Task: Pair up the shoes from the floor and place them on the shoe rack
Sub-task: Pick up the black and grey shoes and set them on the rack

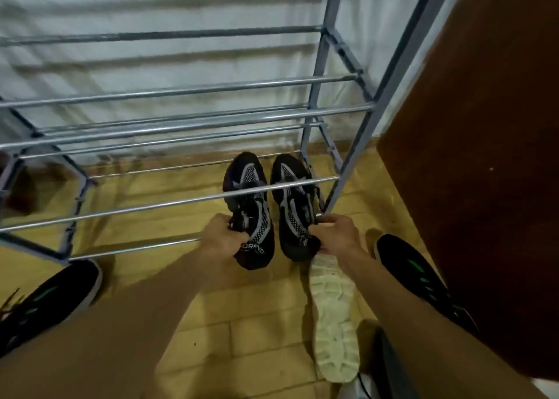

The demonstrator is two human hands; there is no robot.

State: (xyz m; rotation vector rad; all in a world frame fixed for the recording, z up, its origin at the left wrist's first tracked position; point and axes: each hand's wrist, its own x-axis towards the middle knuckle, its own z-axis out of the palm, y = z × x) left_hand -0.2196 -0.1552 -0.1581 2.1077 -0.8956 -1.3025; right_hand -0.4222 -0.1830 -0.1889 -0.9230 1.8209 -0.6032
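Bottom tier of grey metal-tube shoe rack [187, 90], right end: left black mesh shoe with grey straps [246, 171] beside right black mesh shoe [295, 214], toes toward wall. Fingers of left hand [219, 236] clenched round left shoe's heel; fingers of right hand [338, 235] grasping right shoe's heel.

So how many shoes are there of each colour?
black-and-grey shoes: 2
green-striped black shoes: 2
white-soled shoe, lying sole up: 1
Total: 5 shoes that show clearly
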